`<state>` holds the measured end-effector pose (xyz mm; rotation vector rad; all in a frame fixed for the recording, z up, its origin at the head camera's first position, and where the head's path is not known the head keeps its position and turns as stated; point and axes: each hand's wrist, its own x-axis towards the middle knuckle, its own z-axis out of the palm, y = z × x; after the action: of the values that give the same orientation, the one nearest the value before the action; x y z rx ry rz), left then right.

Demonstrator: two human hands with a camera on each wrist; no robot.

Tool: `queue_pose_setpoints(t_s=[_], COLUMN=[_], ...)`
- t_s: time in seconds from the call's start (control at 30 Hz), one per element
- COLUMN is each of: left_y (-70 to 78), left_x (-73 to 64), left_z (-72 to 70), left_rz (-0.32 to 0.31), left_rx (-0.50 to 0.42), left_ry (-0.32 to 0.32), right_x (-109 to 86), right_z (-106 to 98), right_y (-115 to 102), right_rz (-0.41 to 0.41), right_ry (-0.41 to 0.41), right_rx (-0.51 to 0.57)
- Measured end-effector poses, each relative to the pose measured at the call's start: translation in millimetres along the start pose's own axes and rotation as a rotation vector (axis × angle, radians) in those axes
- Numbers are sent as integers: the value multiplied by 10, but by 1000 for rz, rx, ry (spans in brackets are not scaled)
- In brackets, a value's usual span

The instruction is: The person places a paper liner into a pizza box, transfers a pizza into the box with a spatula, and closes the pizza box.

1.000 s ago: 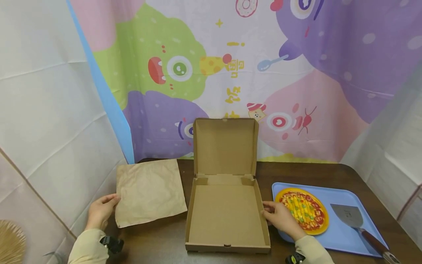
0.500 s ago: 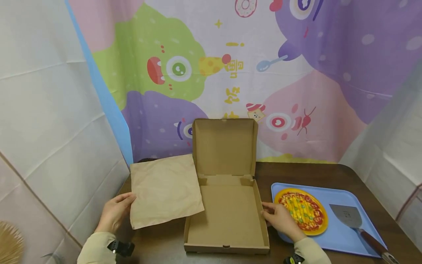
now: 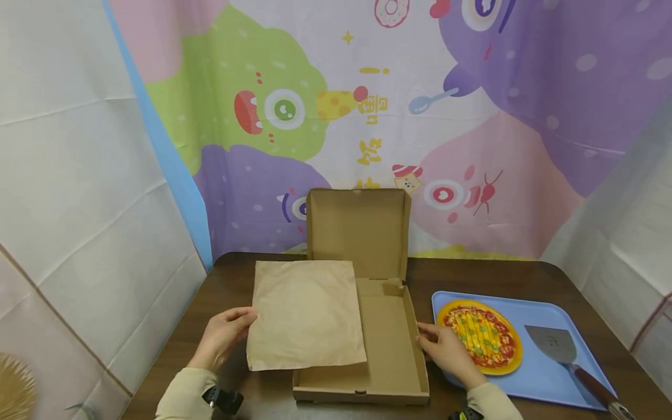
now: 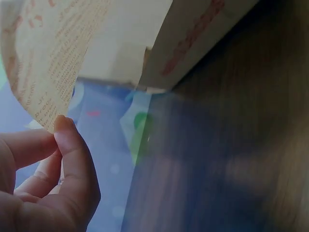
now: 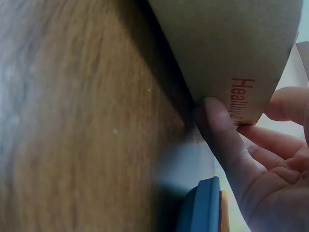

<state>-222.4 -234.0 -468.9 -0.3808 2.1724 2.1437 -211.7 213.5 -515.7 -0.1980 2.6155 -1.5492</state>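
Note:
My left hand (image 3: 223,337) pinches the left edge of a square sheet of brown paper (image 3: 305,315) between thumb and fingers. The sheet hangs over the left part of an open cardboard pizza box (image 3: 394,344), hiding much of its base. Print covers the underside of the paper (image 4: 63,63) in the left wrist view. At the box's right wall, my right hand (image 3: 446,353) holds on, thumb against the outer face and a finger at the rim. Red lettering shows on that wall (image 5: 231,63) in the right wrist view. The box's lid (image 3: 359,230) stands upright behind.
A blue tray (image 3: 541,385) lies to the right of the box, close by my right hand. On it are a pizza (image 3: 485,338) with a yellow rim and a spatula (image 3: 553,344) whose dark handle overhangs the tray. A cartoon-print curtain (image 3: 336,146) rises behind the dark wooden table (image 3: 462,274).
My left hand has carried the brown paper sheet rightward, from beside the box to over its left part. My right hand and the box have stayed in place.

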Motion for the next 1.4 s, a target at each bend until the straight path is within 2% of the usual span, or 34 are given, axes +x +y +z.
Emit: queue_pose_setpoints(t_s=[0.33,0.7,1.1,1.4], left_y=[-77,-167,-208,-210], left_x=[5,2,5,3], left_z=[397,687,853,923], left_rz=[15,32,69,109], left_rx=[-16,36,54,122], left_ry=[-28,-16,-37,-38], right_x=[-15,-34,-40,-51], right_z=[16,52,65,71], right_y=[9,-36,-7,-13], right_rz=[7,78,104,103], right_ry=[33,110,129,132], right_rx=[-16,-92,-39,-29])
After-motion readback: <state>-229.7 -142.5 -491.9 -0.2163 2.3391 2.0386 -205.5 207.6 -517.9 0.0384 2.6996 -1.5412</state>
